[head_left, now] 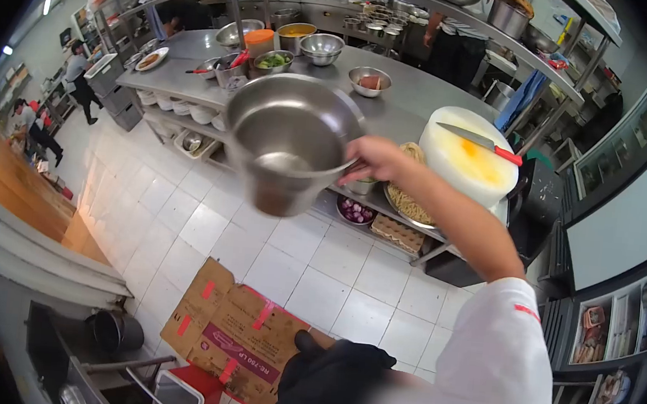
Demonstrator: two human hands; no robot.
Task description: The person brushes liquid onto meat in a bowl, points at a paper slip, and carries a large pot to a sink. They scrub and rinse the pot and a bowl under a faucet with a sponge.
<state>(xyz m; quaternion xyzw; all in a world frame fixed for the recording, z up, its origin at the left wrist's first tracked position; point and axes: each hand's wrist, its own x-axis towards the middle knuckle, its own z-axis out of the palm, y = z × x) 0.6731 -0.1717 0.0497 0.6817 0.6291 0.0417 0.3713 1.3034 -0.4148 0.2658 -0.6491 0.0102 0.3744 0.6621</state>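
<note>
My right hand (373,161) is closed around the handle of a large steel pot (300,115). The pot hangs in the air over the tiled floor, in front of the steel counter, its mouth tilted toward me. No food shows inside it. Beyond the pot, on the counter (407,78), are a steel bowl with reddish pieces (369,81), a bowl of green vegetables (273,61) and a pot of yellow liquid (298,37). A knife with a red handle (482,142) lies on a thick round white chopping block (450,167) to the right of my hand. My left hand is out of view.
On the lower shelf sit a bowl of purple onions (356,210) and egg trays (398,234). Flattened cardboard (213,315) covers the floor by my feet. A black bucket (118,332) stands at lower left. Co-workers (80,77) are at the far left; another person (457,52) stands behind the counter.
</note>
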